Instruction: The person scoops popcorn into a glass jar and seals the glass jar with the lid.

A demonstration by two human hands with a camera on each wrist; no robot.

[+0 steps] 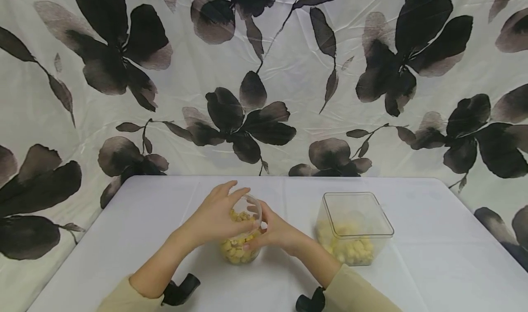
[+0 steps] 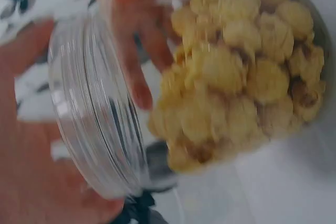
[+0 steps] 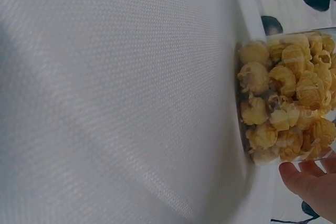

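Observation:
A clear round jar [image 1: 238,251] of yellow popcorn [image 2: 236,77] stands upright on the white table. At its top is a clear ridged lid [image 2: 97,103]; whether it sits fully on the jar cannot be told. My left hand [image 1: 212,218] grips this lid, thumb and fingers spread around its edge. From the right side, my right hand [image 1: 277,229] holds the jar's upper wall, with fingertips against it in the right wrist view. The jar's lower part shows popcorn [image 3: 286,98] pressed against the wall.
To the right stands a clear square container [image 1: 354,229] with pale yellow pieces in its lower part. A white cloth covers the table [image 1: 429,257]. Behind it hangs a white curtain [image 1: 305,92] with dark flowers. Black wrist-mounted devices [image 1: 181,290] sit near both sleeves.

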